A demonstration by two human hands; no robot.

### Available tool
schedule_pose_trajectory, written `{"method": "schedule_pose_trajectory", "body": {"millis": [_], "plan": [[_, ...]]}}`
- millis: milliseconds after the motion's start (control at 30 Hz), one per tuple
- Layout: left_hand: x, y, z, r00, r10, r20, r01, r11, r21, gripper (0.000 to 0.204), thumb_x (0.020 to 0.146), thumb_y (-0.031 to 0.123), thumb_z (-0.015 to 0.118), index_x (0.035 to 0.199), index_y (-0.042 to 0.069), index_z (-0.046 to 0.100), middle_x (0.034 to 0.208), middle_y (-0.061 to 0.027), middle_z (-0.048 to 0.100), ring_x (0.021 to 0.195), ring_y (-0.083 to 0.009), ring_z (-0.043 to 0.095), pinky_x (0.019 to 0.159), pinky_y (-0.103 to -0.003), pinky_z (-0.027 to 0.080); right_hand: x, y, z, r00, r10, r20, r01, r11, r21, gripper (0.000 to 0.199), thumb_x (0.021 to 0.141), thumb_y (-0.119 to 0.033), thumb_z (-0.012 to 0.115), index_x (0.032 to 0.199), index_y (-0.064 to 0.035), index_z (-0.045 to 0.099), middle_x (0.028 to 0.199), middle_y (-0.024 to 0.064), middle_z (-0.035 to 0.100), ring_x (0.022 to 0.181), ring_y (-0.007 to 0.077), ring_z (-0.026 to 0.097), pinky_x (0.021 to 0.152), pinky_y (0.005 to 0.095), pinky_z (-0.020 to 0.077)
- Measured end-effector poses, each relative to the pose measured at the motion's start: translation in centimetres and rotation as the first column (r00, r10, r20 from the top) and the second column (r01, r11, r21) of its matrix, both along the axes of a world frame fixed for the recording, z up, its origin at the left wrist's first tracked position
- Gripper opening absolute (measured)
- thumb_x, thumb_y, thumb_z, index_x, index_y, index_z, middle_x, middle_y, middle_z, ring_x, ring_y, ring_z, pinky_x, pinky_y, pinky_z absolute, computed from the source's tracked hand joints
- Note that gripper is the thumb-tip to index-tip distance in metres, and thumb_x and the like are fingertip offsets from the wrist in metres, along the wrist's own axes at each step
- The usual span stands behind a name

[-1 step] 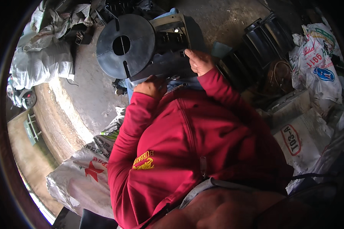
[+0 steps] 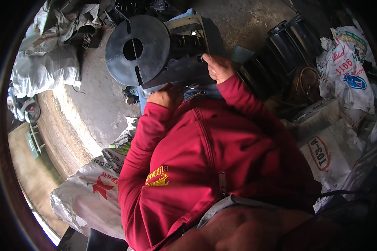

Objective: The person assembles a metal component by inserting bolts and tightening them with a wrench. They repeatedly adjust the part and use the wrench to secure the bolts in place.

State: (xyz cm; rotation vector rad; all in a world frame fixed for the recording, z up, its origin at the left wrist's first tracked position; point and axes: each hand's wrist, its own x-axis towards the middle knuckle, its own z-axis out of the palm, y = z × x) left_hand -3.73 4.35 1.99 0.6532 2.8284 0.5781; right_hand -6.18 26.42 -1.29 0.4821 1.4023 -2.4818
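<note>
A flat dark grey disc [image 2: 115, 52] with a round centre hole and two slots lies in front of me at the far side. Beside and partly under it, a black sheet-like piece [image 2: 184, 67] spreads over my lap. My right hand [image 2: 220, 67] is closed at that piece's right end, thumb and forefinger pinching its edge near a small tab. Just below the disc, my left hand [image 2: 166, 97] is curled at the near edge of the black piece; whatever its fingers hold is hidden.
Behind the black piece stands a beige frame [image 2: 201, 27] with dark parts inside. Curved black pieces [image 2: 287, 46] are stacked at the right, near printed white sacks [image 2: 349, 69]. Another white sack [image 2: 88, 194] lies at lower left, and a wrapped white bundle [image 2: 46, 69] at far left.
</note>
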Motion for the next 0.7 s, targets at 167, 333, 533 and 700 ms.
{"method": "schedule_pose_trajectory", "body": {"millis": [167,333,533,700], "plan": [[0.5,1.0,0.7,0.986,-0.129,-0.106,0.130,0.991,0.007,0.016,0.080,0.023,0.065,0.094,0.017,0.069,0.084,-0.0072,0.065,0.069,-0.0279,0.065,0.058,-0.038,0.052,-0.4,0.1,-0.4,1.000,0.007,0.004,-0.007,1.000,-0.010,0.033,0.085,-0.037,0.069,0.068,-0.0122,0.055,0.053,-0.0079,0.038,0.042,0.0003,0.030,0.038,0.0197,0.0203],[-0.2,-1.0,-2.3,0.999,-0.027,0.034,0.021,0.988,0.155,0.015,0.082,0.025,0.063,0.092,0.014,0.068,0.081,-0.0080,0.064,0.068,-0.0304,0.065,0.056,-0.039,0.051,-0.7,-0.2,-0.6,0.999,0.014,-0.045,-0.016,0.999,-0.037,0.030,0.087,-0.035,0.066,0.071,-0.0122,0.056,0.054,-0.0081,0.036,0.042,0.0001,0.028,0.038,0.0197,0.0190],[0.6,-4.7,-1.3,0.999,0.053,-0.011,-0.051,0.987,0.150,0.016,0.083,0.022,0.063,0.092,0.010,0.067,0.081,-0.0112,0.063,0.073,-0.0317,0.063,0.063,-0.038,0.051,-1.0,-0.1,-1.3,1.000,0.009,0.002,-0.009,0.999,-0.048,0.019,0.088,-0.029,0.065,0.081,-0.0116,0.059,0.054,-0.0073,0.037,0.042,0.0014,0.028,0.038,0.0188,0.0208],[1.7,-2.8,-1.5,0.978,-0.140,-0.158,0.158,0.981,0.112,0.018,0.081,0.020,0.063,0.096,0.014,0.068,0.086,-0.0066,0.065,0.082,-0.0274,0.062,0.071,-0.037,0.051,-1.0,-0.3,-1.4,1.000,0.004,-0.024,-0.006,0.998,-0.063,0.017,0.089,-0.026,0.064,0.081,-0.0111,0.059,0.054,-0.0069,0.036,0.041,0.0015,0.028,0.038,0.0187,0.0201]]}}
